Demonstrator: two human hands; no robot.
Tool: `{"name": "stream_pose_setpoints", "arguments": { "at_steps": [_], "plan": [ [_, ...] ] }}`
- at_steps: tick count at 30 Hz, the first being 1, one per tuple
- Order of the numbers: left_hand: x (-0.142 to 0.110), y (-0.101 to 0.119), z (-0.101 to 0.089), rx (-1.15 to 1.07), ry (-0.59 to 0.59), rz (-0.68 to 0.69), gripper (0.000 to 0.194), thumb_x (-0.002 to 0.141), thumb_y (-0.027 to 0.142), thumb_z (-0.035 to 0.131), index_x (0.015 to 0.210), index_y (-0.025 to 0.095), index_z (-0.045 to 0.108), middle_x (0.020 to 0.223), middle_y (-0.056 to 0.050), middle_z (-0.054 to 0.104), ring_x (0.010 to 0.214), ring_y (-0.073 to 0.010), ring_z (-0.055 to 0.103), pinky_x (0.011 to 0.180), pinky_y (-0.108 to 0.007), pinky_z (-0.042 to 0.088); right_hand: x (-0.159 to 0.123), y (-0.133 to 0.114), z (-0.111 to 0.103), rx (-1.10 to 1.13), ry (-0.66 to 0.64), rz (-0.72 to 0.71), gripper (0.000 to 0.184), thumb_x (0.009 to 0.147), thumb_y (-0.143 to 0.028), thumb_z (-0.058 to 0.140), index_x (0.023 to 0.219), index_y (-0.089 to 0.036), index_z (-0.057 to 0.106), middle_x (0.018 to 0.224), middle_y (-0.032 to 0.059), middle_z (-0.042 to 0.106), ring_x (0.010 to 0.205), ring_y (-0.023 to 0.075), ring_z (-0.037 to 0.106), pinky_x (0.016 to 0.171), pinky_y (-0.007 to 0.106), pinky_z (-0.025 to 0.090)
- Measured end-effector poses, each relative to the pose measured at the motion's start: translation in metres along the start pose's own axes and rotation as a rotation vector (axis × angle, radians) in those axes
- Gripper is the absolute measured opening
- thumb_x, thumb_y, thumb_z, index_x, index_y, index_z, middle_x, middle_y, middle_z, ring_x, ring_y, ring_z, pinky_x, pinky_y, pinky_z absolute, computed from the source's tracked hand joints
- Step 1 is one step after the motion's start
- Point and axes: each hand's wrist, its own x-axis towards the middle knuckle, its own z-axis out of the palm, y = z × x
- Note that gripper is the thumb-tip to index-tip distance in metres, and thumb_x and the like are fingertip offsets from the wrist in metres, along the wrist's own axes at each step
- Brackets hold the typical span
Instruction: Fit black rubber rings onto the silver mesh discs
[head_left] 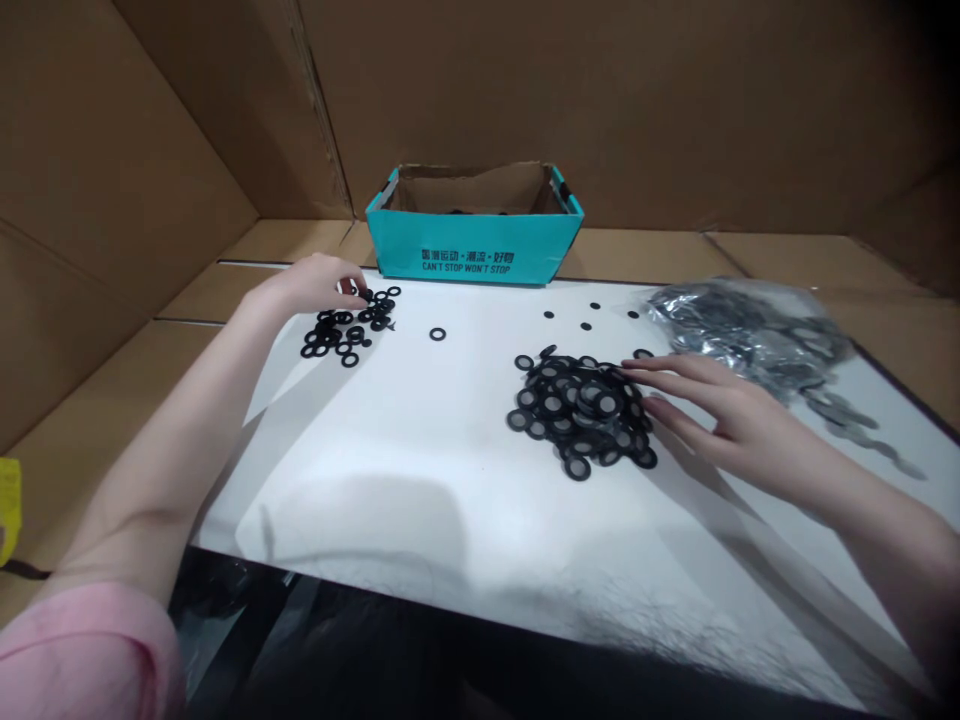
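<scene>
My left hand (319, 283) reaches to the far left of the white table (390, 450), fingers curled in a pinch at the top of a small scatter of black rubber rings (346, 328); what the pinch holds is too small to make out. My right hand (712, 405) lies with fingers stretched out, its tips touching the right side of a larger pile of black rings with mesh centres (581, 410). One ring (438, 334) lies alone between the two heaps.
A teal cardboard box (475, 245) stands open at the table's far edge. A clear plastic bag of metal mesh discs (757, 335) lies at the right, with loose discs spilling toward the edge. Small black dots (586, 325) lie behind the pile. Cardboard walls surround the table.
</scene>
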Motion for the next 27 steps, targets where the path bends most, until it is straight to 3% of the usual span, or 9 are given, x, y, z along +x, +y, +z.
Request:
{"name": "stream_pose_setpoints", "arguments": {
  "at_steps": [7, 10, 14, 18, 21, 27],
  "plan": [
    [0.010, 0.014, 0.020, -0.038, 0.116, 0.116, 0.050, 0.082, 0.046, 0.048, 0.120, 0.019, 0.066, 0.103, -0.008, 0.072, 0.090, -0.0222, 0.065, 0.076, -0.027, 0.042, -0.018, 0.002, -0.012, -0.040, 0.039, 0.129, 0.040, 0.093, -0.045, 0.041, 0.119, -0.023, 0.062, 0.122, 0.0102, 0.063, 0.113, 0.0266, 0.059, 0.093, 0.045, 0.051],
    [0.015, 0.014, 0.027, -0.039, 0.143, 0.156, 0.042, 0.080, 0.042, 0.050, 0.106, 0.017, 0.072, 0.099, -0.009, 0.072, 0.089, -0.0227, 0.064, 0.076, -0.027, 0.042, -0.034, 0.014, -0.015, -0.062, 0.046, 0.262, 0.041, 0.089, -0.051, 0.043, 0.114, -0.026, 0.065, 0.120, 0.0079, 0.065, 0.108, 0.0260, 0.061, 0.075, 0.038, 0.055],
    [0.018, 0.010, 0.032, -0.078, 0.184, 0.177, 0.033, 0.076, 0.040, 0.055, 0.095, 0.017, 0.072, 0.094, -0.007, 0.071, 0.085, -0.0209, 0.064, 0.074, -0.026, 0.042, -0.056, 0.033, -0.019, -0.122, 0.054, 0.436, 0.050, 0.080, -0.060, 0.046, 0.104, -0.023, 0.068, 0.107, 0.0097, 0.069, 0.091, 0.0265, 0.062, 0.056, 0.034, 0.051],
    [0.019, 0.005, 0.033, -0.146, 0.206, 0.170, 0.028, 0.073, 0.038, 0.059, 0.090, 0.018, 0.069, 0.085, -0.004, 0.071, 0.077, -0.0186, 0.064, 0.070, -0.025, 0.042, -0.067, 0.050, -0.019, -0.136, 0.017, 0.558, 0.054, 0.072, -0.067, 0.048, 0.094, -0.023, 0.069, 0.096, 0.0087, 0.070, 0.072, 0.0233, 0.060, 0.060, 0.037, 0.050],
    [0.018, 0.004, 0.032, -0.182, 0.212, 0.167, 0.025, 0.073, 0.035, 0.059, 0.088, 0.017, 0.069, 0.081, -0.004, 0.070, 0.074, -0.0176, 0.064, 0.069, -0.025, 0.042, -0.066, 0.055, -0.018, -0.101, -0.028, 0.625, 0.057, 0.067, -0.071, 0.049, 0.092, -0.023, 0.068, 0.090, 0.0084, 0.070, 0.066, 0.0219, 0.058, 0.060, 0.037, 0.047],
    [0.015, 0.008, 0.028, -0.212, 0.228, 0.173, 0.024, 0.074, 0.036, 0.060, 0.086, 0.017, 0.068, 0.083, -0.005, 0.071, 0.075, -0.0179, 0.064, 0.069, -0.026, 0.043, -0.059, 0.055, -0.026, -0.160, 0.006, 0.717, 0.075, 0.055, -0.088, 0.042, 0.082, -0.023, 0.066, 0.082, 0.0080, 0.070, 0.058, 0.0204, 0.055, 0.058, 0.037, 0.044]
  ]
}}
